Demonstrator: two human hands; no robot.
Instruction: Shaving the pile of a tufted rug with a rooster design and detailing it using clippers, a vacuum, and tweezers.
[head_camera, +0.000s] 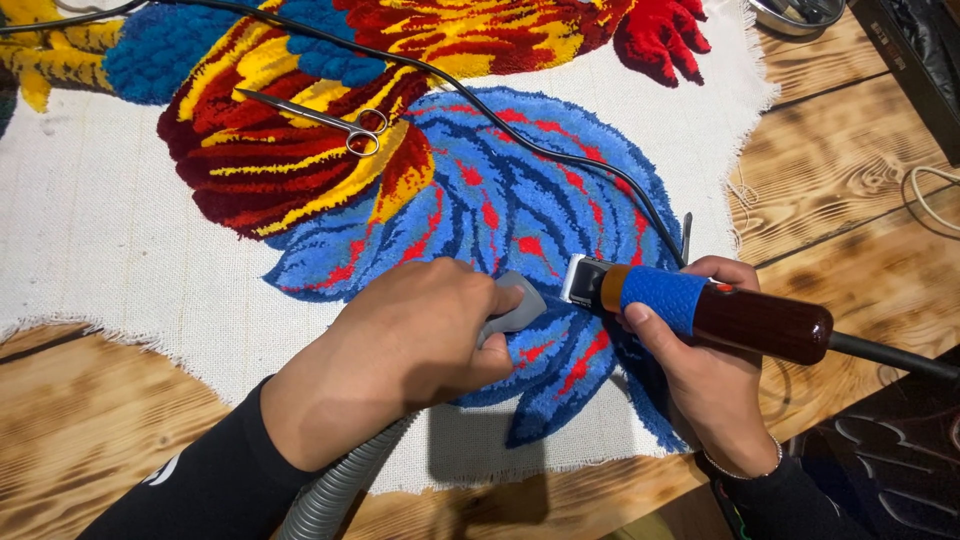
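A tufted rug with a bird pattern in blue, red and yellow pile lies on white backing cloth. My left hand is closed around a grey vacuum nozzle, whose ribbed grey hose runs back under my forearm. The nozzle tip rests on the blue pile. My right hand grips an electric trimmer with a blue grip and dark red body. Its white head touches the blue pile just right of the nozzle.
Metal scissors lie on the red and yellow pile at upper centre. A black cable crosses the rug to the trimmer. The wooden table shows at right and bottom left. A metal bowl and dark case sit top right.
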